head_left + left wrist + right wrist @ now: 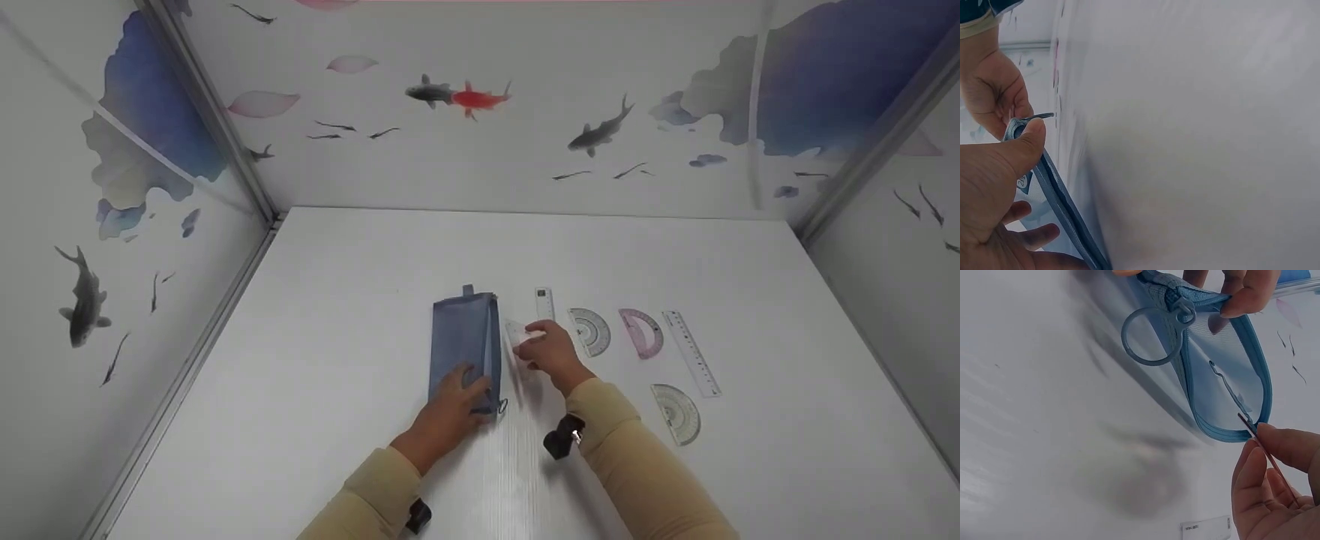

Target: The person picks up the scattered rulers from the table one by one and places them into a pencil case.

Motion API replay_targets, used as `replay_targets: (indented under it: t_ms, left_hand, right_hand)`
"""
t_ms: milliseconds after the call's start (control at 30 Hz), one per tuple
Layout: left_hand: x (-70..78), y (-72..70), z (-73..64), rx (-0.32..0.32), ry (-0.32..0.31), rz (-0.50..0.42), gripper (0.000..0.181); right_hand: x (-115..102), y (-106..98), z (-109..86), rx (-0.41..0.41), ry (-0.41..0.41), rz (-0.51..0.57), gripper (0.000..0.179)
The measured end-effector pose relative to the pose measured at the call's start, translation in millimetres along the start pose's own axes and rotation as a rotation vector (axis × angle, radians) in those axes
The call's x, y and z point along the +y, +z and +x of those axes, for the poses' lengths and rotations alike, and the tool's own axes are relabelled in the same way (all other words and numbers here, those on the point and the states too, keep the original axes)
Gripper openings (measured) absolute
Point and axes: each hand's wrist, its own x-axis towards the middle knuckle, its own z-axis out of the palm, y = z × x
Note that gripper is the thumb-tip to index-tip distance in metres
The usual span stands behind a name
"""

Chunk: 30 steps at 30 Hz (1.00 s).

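A blue mesh zip pouch (456, 330) lies on the white table with its zipped side parted. My left hand (448, 409) grips its near end, the thumb (1033, 138) on the zip edge. A ring pull (1124, 340) hangs from the zip by the left fingers. Just right of the pouch, my right hand (553, 352) pinches a thin clear set square (516, 330) between thumb and fingers. Seen edge-on in the right wrist view, the set square (1272, 462) shows a reddish edge, its tip overlapping the rim of the pouch opening (1224, 433).
Right of my right hand lie a short clear ruler (544, 298), a clear protractor (592, 332), a pink protractor (646, 334), a longer clear ruler (691, 352) and another clear protractor (679, 414). Printed walls (480, 165) enclose the table (300, 360) at the back and sides.
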Motion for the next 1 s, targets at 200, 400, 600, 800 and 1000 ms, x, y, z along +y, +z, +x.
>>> replay_targets:
  t_ms: [200, 400, 600, 800, 1000]
  left_hand:
    - [-1.0, 1.0, 0.1, 0.005, 0.007, 0.001, 0.053]
    - [-1.0, 2.0, 0.2, 0.021, 0.019, 0.014, 0.053]
    - [-1.3, 3.0, 0.4, 0.033, 0.022, 0.035, 0.052]
    - [-1.5, 2.3, 1.0, 0.036, 0.028, 0.027, 0.053]
    - [-1.6, 1.8, 0.6, 0.011, 0.011, 0.007, 0.057]
  right_hand:
    - [-2, 6, 0.0, -0.004, -0.003, -0.002, 0.042]
    - [0, 11, 4.6, -0.017, -0.016, -0.014, 0.044]
    - [0, 17, 4.1, -0.020, -0.049, -0.015, 0.041]
    - [-5, 24, 0.6, -0.014, -0.020, -0.060, 0.043]
    - [-4, 27, 0.2, -0.013, -0.021, -0.095, 0.046]
